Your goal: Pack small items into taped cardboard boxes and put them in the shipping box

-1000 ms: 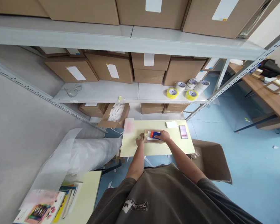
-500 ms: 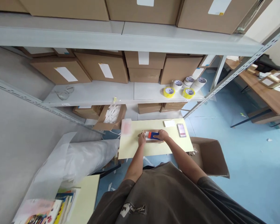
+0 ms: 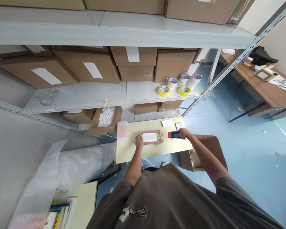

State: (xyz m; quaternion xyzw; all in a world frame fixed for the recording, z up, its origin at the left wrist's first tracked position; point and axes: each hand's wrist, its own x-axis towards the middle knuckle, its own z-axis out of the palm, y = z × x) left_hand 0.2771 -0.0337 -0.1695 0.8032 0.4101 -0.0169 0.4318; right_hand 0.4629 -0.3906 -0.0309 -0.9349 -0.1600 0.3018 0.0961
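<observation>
A flat brown cardboard package (image 3: 152,132) with a white label (image 3: 149,137) lies on the pale yellow table (image 3: 131,153). Clear tape shows across its right end. My left hand (image 3: 139,142) is closed on the left end of this package. To the right, apart from the package, my right hand (image 3: 184,133) grips a blue tape dispenser (image 3: 175,135) with an orange-red end pointing left. A phone (image 3: 178,126) lies just beyond that hand, partly covered by it. Near it is a small white stack (image 3: 167,123).
A grey shelf (image 3: 92,95) ahead holds brown boxes, several tape rolls (image 3: 173,82) and safety glasses (image 3: 47,98). A carton of white pieces (image 3: 106,117) stands below it. An open carton (image 3: 212,151) is on the floor at right; bubble wrap (image 3: 85,162) lies at left.
My right hand has moved right, carrying the tape dispenser off the package, so the label is now uncovered. My left hand stays at the package's left end. The view has shifted slightly right.
</observation>
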